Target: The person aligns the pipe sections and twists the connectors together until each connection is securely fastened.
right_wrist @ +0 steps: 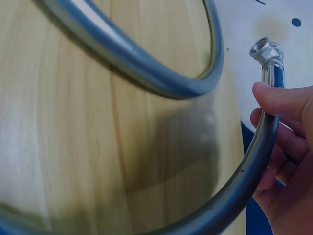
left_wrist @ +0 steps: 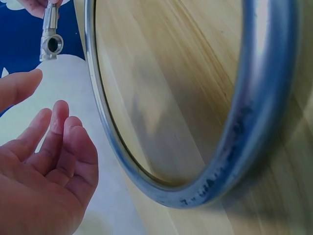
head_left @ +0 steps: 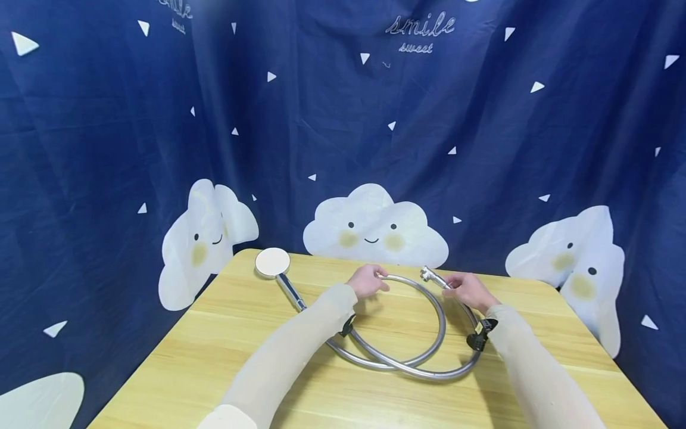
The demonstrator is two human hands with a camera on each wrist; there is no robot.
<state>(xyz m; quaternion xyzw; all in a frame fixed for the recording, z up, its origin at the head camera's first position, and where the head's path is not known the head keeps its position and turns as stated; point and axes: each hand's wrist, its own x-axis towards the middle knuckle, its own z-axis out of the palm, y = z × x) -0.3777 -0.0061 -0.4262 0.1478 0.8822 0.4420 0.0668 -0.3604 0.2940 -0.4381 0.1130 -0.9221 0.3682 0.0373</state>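
Observation:
A flexible metal shower hose (head_left: 440,322) lies in crossing loops on the table. Near its end, below the silver fitting (right_wrist: 268,53), my right hand (head_left: 470,291) pinches it between thumb and fingers. The fitting's round opening (left_wrist: 54,45) shows in the left wrist view. My left hand (head_left: 367,282) is beside the far bend of the loop, its fingers apart and slightly bent. In the left wrist view nothing sits between that hand's thumb and fingers. At the far left lies a round shower head (head_left: 272,263) with a chrome handle (head_left: 291,293), its lower end close to my left sleeve.
The light wooden table (head_left: 203,357) has its far edge against a dark blue curtain (head_left: 343,119) printed with clouds and triangles. Black straps (head_left: 479,335) circle both wrists. My left forearm (head_left: 300,345) covers part of the hose.

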